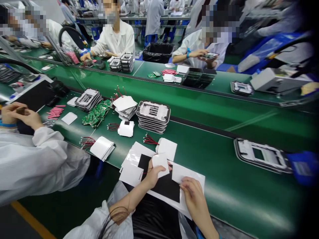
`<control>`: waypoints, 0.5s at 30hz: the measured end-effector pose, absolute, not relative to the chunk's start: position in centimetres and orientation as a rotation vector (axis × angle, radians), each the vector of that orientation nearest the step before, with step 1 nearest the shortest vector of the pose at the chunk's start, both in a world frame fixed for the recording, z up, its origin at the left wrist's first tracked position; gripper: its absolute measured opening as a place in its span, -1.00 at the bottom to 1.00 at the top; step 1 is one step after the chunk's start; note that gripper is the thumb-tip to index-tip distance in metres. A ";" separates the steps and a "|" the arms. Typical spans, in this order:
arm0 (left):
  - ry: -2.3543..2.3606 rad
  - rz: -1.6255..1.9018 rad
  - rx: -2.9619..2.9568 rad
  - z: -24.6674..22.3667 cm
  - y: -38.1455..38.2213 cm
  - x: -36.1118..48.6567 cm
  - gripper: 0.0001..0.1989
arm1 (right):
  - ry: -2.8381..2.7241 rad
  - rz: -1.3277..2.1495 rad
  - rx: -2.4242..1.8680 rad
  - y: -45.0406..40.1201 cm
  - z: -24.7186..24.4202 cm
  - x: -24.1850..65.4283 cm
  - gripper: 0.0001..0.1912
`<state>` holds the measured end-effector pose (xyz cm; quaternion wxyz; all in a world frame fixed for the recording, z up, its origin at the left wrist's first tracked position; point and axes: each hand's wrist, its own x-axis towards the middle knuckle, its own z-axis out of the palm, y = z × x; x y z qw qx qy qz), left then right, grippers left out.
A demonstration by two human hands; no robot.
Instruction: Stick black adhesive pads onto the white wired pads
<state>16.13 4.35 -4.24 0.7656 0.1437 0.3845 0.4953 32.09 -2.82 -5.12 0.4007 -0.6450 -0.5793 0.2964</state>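
Observation:
My left hand (154,175) grips a small white pad (160,163) between thumb and fingers, above a black sheet (166,188). Thin red wires show beside that hand. To the right, my right hand (193,191) pinches the lower edge of a white rectangular piece (180,173). Under both hands lie the black sheet and white sheets with glossy surfaces. Another white pad (132,174) rests at the left of the black sheet. Just beyond my left hand sits a stack of white pads (168,148) with red wires.
Stacked grey frames (153,116), green circuit boards (96,113) and more wired white pads (102,147) stand farther back on the green bench. A single frame (261,156) lies at right, beside a blue object (302,167). A co-worker's hands (23,116) are at far left.

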 end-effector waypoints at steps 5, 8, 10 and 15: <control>0.754 1.002 0.343 -3.7 5.1 15.2 -0.70 | -1.339 0.813 -1.555 -2.8 -2.2 33.0 -0.79; 0.706 0.969 0.343 -2.8 5.4 14.6 -0.62 | -1.238 0.840 -1.499 -2.2 0.2 33.6 -0.79; 0.647 0.926 0.358 -1.4 5.2 14.1 -0.58 | -1.172 0.888 -1.461 -1.8 1.9 33.8 -0.83; 0.479 0.764 0.415 3.3 3.7 12.7 -0.48 | -0.974 1.185 -1.249 -0.8 6.2 32.6 -0.87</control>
